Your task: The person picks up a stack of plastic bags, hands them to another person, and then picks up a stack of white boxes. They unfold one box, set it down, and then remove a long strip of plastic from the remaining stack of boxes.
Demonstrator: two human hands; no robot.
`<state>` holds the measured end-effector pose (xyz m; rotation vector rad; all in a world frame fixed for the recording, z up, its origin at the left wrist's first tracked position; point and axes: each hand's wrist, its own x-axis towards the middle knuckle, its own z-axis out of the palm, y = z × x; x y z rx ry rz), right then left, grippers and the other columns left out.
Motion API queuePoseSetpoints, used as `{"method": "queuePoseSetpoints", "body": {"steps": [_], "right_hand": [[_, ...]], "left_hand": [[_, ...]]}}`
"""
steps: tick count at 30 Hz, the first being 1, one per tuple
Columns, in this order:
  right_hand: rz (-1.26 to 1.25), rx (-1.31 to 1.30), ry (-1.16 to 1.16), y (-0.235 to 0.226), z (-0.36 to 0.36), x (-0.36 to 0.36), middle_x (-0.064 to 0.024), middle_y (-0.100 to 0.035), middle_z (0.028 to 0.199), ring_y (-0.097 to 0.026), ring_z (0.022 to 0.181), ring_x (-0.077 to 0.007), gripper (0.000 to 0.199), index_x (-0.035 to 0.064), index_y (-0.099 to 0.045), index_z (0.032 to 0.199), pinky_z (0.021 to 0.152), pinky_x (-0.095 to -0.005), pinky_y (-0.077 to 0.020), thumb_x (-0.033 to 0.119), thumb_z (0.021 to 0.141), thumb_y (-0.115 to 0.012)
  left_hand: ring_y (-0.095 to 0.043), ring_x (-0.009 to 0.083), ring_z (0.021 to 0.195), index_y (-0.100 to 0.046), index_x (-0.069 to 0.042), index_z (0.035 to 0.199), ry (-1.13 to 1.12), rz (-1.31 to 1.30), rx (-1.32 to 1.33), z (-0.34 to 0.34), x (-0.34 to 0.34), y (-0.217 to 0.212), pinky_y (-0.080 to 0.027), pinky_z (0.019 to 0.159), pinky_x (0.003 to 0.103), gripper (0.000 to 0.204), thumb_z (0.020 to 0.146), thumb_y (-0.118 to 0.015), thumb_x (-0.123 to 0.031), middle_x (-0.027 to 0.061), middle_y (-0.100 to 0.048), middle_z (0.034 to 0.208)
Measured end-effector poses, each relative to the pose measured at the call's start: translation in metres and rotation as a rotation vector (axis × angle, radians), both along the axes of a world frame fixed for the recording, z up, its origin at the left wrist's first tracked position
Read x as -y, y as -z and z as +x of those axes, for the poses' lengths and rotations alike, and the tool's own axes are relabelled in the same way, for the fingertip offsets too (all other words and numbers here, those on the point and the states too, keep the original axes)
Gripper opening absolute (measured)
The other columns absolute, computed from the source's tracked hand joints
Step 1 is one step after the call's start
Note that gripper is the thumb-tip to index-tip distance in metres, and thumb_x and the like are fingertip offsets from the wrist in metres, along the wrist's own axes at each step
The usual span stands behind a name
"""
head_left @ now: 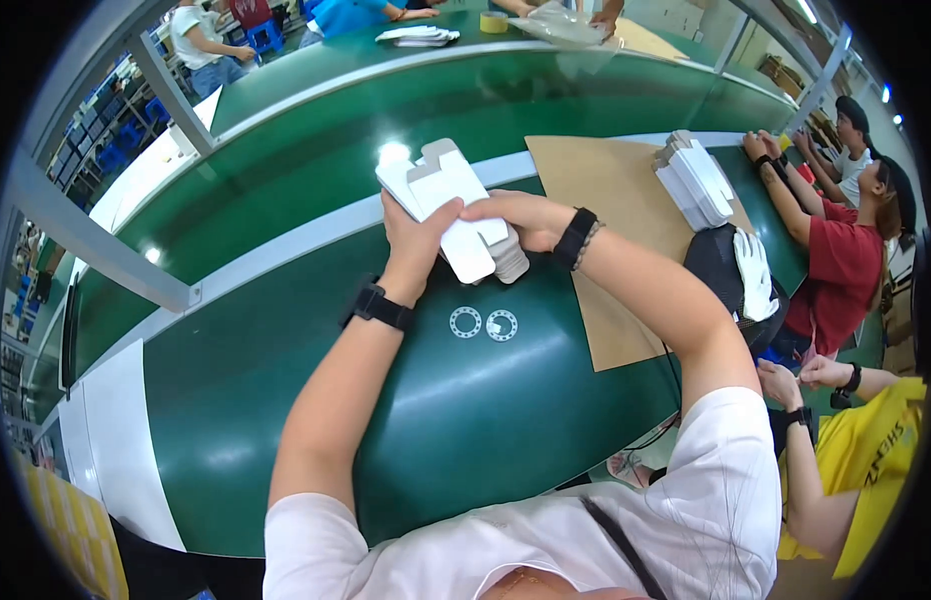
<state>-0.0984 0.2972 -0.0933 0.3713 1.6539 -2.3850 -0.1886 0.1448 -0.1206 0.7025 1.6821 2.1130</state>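
Between my two hands is a stack of flat, folded white cardboard boxes (448,193) with grey-brown inner flaps, held above the green table. My left hand (413,238) grips the stack's left side, its thumb lying across the white face. From the right, my right hand (526,217) closes on the same stack, with its thumb near the left one and its other fingers partly hidden. Just below the stack, two flat white rings with holes around them lie side by side on the table, a left ring (466,322) and a right ring (502,325).
A brown cardboard sheet (611,260) lies to the right, bearing another pile of white folded boxes (694,182). Beside it are a black bag (718,268) and a white glove (754,275). Co-workers sit along the right. A metal rail (316,228) borders the table's far side.
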Motion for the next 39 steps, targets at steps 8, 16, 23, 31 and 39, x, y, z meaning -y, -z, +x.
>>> {"method": "queuePoseSetpoints", "body": {"steps": [8,16,23,31,39], "right_hand": [[0.246,0.024,0.384,-0.043,0.012,-0.081,-0.0323,-0.024,0.141,-0.032,0.129,-0.0439,0.096,0.0084,-0.013,0.146,0.103,-0.0554,-0.032,0.045,0.079,-0.071],[-0.183,-0.127,1.056,-0.043,0.002,-0.257,-0.0317,0.002,0.148,-0.008,0.138,-0.0469,0.105,0.0162,0.0,0.149,0.107,-0.0599,-0.0188,0.047,0.078,-0.071],[-0.238,-0.182,1.004,-0.025,-0.052,-0.308,-0.0296,0.002,0.15,-0.007,0.138,-0.0478,0.103,0.0214,-0.003,0.149,0.109,-0.0601,-0.0072,0.051,0.077,-0.07],[-0.397,-0.349,0.919,-0.024,-0.076,-0.347,-0.0241,-0.017,0.149,-0.027,0.132,-0.0459,0.099,0.012,-0.01,0.147,0.108,-0.0614,-0.008,0.057,0.078,-0.064],[-0.432,-0.54,0.328,0.006,-0.067,-0.406,-0.0102,-0.037,0.144,-0.033,0.131,-0.0341,0.077,0.0152,-0.034,0.141,0.107,-0.0501,-0.0249,0.053,0.081,-0.063]], "left_hand": [[-0.035,0.0344,0.129,-0.014,0.004,0.141,-0.264,-0.362,-0.043,-0.016,-0.002,-0.001,-0.033,0.105,0.042,0.118,0.051,-0.087,-0.022,0.0242,-0.034,0.136],[-0.033,0.0352,0.128,-0.013,0.002,0.142,-0.203,-0.168,-0.36,-0.042,-0.053,-0.128,-0.029,0.107,0.041,0.11,0.065,-0.082,-0.035,0.0256,-0.029,0.14],[-0.038,0.0325,0.125,-0.008,0.001,0.141,0.02,-0.271,0.006,-0.101,-0.2,-0.14,-0.032,0.103,0.037,0.107,0.07,-0.078,-0.037,0.0243,-0.031,0.14],[-0.042,0.0332,0.119,-0.027,-0.003,0.134,0.537,0.161,-0.085,-0.134,-0.306,-0.096,-0.037,0.098,0.048,0.078,0.08,-0.067,-0.043,0.0176,-0.039,0.135],[-0.031,0.0382,0.131,-0.028,-0.01,0.142,0.417,-0.213,0.242,-0.075,-0.374,-0.072,-0.024,0.104,0.058,0.091,0.077,-0.061,-0.063,0.0156,-0.031,0.147]]}}
